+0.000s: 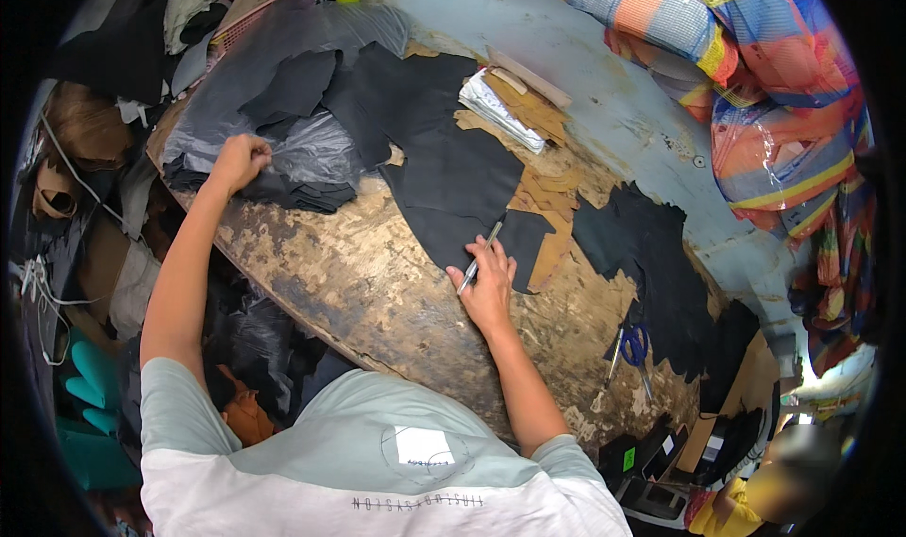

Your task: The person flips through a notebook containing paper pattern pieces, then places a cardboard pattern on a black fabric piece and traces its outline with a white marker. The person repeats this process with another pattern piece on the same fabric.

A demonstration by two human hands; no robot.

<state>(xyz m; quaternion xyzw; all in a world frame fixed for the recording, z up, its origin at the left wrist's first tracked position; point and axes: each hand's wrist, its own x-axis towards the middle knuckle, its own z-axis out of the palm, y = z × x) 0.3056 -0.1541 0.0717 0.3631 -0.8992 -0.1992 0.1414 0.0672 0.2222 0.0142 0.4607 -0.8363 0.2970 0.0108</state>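
My right hand point(489, 287) grips a slim silver pen point(481, 256) with a dark tip. The pen's tip rests over a large black leather sheet point(453, 178), which lies spread across the worn wooden table point(359, 273). On the left, my left hand point(243, 164) is closed, its fingertips pinching the edge of a crumpled clear plastic bag point(316, 150). Dark folded pieces point(321, 195) stick out from under the plastic, beside that hand. A loose black leather piece point(293, 86) lies on top of the bag.
Tan leather pieces point(547, 197) lie partly under the black sheet. Farther right are a ragged black hide point(651, 263) and blue-handled scissors point(635, 345). A white paper bundle point(502, 112) sits at the back. Checked woven sacks point(783, 150) are piled at the far right.
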